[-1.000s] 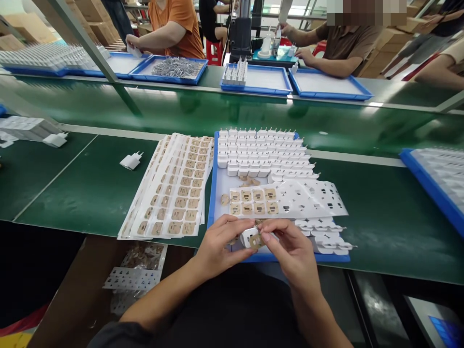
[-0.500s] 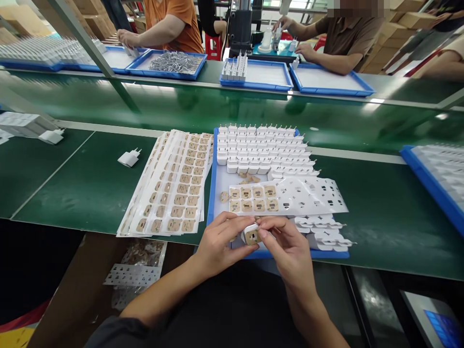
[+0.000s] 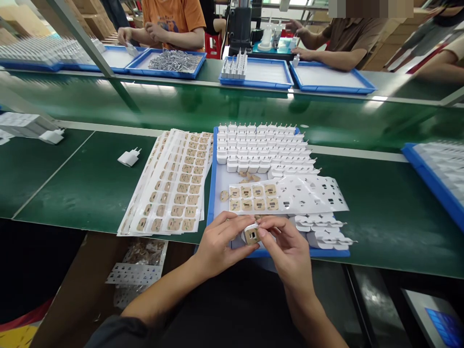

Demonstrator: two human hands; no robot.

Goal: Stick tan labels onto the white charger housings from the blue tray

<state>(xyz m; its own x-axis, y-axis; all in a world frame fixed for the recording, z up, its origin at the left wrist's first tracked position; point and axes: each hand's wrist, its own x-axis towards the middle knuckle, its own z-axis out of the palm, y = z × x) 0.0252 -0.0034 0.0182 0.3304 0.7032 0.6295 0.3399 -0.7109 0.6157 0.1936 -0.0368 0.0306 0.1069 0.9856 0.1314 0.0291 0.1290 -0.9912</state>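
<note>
I have the left hand pinching a white charger over the near edge of the blue tray, the right hand pinching the tan sticker on its face.

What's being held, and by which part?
A white plug charger: left hand grips its body; right hand touches the edge of the tan sticker on its face.

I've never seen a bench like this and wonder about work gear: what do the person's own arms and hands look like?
The bare, ungloved left hand and bare, ungloved right hand show no watch or bracelet at the wrists. Both forearms are uncovered in view. A plain, dark fabric sleeve ends near the left elbow; no right sleeve shows.
</note>
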